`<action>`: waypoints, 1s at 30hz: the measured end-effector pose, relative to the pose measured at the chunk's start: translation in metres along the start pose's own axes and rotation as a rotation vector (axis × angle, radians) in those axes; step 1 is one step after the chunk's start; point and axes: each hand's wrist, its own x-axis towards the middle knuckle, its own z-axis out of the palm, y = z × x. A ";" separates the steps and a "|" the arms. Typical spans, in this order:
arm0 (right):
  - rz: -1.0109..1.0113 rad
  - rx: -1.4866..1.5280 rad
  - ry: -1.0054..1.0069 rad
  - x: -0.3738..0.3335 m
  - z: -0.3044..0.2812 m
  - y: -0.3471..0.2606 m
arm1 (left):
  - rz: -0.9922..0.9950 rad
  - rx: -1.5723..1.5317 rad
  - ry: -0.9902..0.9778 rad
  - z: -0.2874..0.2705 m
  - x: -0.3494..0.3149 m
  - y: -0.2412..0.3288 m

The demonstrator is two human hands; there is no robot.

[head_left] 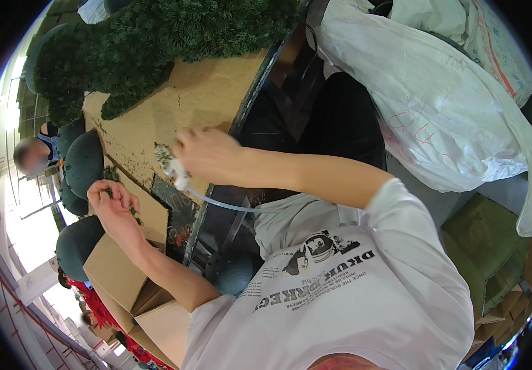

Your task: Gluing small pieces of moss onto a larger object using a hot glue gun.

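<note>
We've got two bare hands working over the tan tabletop [207,86], right hand [209,155] on a white tool [181,179], left hand [115,206] with a small green sprig [108,193]. Doing this well, in our judgement: keep the sprig lightly pinched near its end so it isn't crushed, bring the two hands together slowly, and keep the tool's speckled end clear of the left fingertips. We'd also leave slack in the pale blue tube [229,206], which runs from the tool toward the lap; a snag there could tug the tool off line. Watch the flap of the carton [115,262] too, since the left forearm passes close by and could knock it. Pose now: right forearm comes across from the right, nearly level, elbow bent, hand over the table with fingers curled around the tool; motion blur softens them, so exact finger placement we can't tell. Left forearm slants up and leftward past the carton, palm partly toward us, fingers bent inward, thumb and fingers seemingly closed on the sprig. The hands are apart, sprig and tool not touching. The tool sits just beyond the right fingers, above the table's near part; the big green foliage mass [173,31] lies farther off, touched by neither hand.
</note>
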 end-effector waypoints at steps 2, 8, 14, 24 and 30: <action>-0.045 0.006 0.006 0.031 0.019 -0.014 | -0.024 0.110 -0.056 -0.006 -0.010 0.004; 0.024 0.399 0.274 0.015 -0.012 -0.014 | 0.050 0.281 -0.142 0.020 -0.029 -0.005; 0.322 1.350 0.228 -0.042 -0.059 0.007 | 0.052 0.400 -0.286 0.082 -0.030 -0.011; 0.569 1.720 0.514 -0.049 -0.065 0.015 | 0.373 0.631 -0.461 0.129 -0.009 -0.001; 0.541 1.753 0.789 -0.047 -0.063 0.032 | 0.447 0.685 -0.572 0.151 0.003 0.001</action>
